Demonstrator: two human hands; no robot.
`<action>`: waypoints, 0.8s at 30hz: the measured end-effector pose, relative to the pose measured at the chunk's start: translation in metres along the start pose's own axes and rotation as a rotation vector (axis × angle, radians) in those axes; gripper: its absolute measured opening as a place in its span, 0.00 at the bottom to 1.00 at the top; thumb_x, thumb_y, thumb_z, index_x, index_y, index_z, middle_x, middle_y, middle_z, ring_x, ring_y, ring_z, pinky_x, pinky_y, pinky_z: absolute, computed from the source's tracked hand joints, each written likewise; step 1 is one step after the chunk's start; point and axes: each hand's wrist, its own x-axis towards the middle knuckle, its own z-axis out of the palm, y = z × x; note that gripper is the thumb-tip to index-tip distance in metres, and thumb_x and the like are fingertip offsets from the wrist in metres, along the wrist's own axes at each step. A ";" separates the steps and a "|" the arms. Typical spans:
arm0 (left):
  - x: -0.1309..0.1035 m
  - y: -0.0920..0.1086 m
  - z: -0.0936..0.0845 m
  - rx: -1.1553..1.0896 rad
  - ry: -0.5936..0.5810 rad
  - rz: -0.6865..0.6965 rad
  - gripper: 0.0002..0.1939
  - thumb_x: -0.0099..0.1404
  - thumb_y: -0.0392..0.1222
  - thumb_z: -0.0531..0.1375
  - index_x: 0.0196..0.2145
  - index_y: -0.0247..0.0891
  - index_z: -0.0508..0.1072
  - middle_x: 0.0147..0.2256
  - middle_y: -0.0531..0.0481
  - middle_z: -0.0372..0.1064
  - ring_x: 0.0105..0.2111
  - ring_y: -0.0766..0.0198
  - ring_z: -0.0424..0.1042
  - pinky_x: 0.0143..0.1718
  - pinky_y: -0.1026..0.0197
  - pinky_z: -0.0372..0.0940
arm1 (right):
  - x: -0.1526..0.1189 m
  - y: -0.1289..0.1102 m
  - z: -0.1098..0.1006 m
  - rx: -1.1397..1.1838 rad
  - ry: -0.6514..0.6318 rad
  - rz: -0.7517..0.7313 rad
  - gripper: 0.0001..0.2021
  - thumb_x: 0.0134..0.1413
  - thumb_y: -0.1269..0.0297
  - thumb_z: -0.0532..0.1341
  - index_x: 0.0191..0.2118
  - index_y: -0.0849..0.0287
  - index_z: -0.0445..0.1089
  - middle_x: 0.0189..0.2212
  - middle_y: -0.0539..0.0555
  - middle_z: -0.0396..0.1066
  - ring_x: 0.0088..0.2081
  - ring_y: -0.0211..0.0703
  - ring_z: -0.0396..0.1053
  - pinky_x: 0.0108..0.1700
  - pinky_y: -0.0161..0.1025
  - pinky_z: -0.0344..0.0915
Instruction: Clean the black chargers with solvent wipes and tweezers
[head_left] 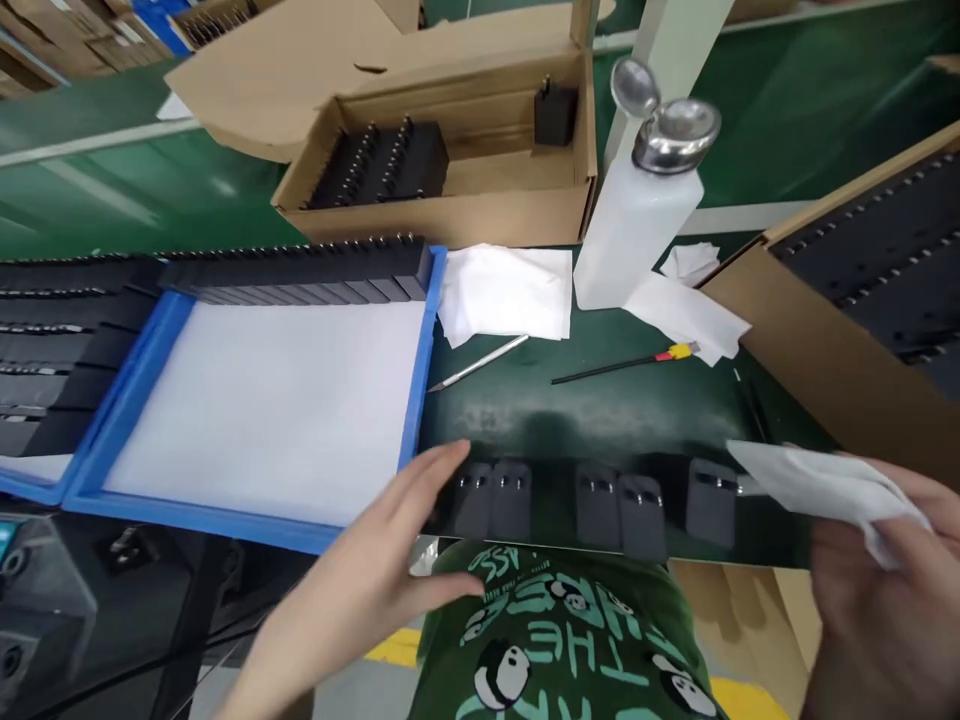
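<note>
Left hand [382, 560] spread, right hand [870, 590] pinching a white cloth [810, 480]

Five black plug blocks [512, 500] lie near our edge of the dark green tabletop [525, 410], prongs showing: two side by side at the left, two more in the middle, one alone at the right. Our left grip is wide open, the thumb well apart from the fingers, with nothing held; its fingertips are close to the leftmost block, though we cannot tell whether they touch it. Our right grip is closed on the folded cloth, whose loose end reaches out towards the lone block. (Whether cloth and block meet, we cannot make out.)

To handle the blocks well with the cloth, we would judge it best to steady one by its side walls with light fingers, staying off the prongs. We would fold the cloth into a firm pad, so that no loose corner snags on the metal, and draw it flat along the casing. The blocks sit near the edge, so a gentle stroke, pressed down rather than towards us, should suit them. We would also mind the craft knife [484, 362] beyond the left hand, beside the blue tray [415, 400].
</note>
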 end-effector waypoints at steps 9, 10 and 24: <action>0.034 0.018 0.048 -0.371 -0.018 -0.003 0.29 0.67 0.43 0.65 0.63 0.53 0.64 0.58 0.45 0.71 0.53 0.52 0.77 0.38 0.61 0.79 | -0.075 0.006 0.054 -0.032 -0.266 0.116 0.05 0.54 0.67 0.61 0.35 0.53 0.75 0.32 0.51 0.81 0.39 0.49 0.79 0.44 0.47 0.77; 0.035 0.019 0.049 -0.387 -0.007 -0.010 0.28 0.67 0.42 0.66 0.61 0.52 0.65 0.57 0.46 0.71 0.53 0.53 0.77 0.39 0.62 0.78 | -0.076 0.006 0.054 -0.035 -0.270 0.102 0.06 0.54 0.67 0.60 0.36 0.53 0.75 0.32 0.51 0.80 0.38 0.48 0.79 0.44 0.46 0.76; 0.032 0.017 0.053 -0.492 0.038 -0.106 0.37 0.64 0.45 0.68 0.66 0.51 0.57 0.57 0.44 0.74 0.46 0.59 0.81 0.35 0.69 0.77 | -0.058 -0.011 0.044 -0.126 -0.139 -0.123 0.11 0.54 0.73 0.59 0.37 0.52 0.77 0.33 0.50 0.77 0.39 0.50 0.78 0.46 0.52 0.76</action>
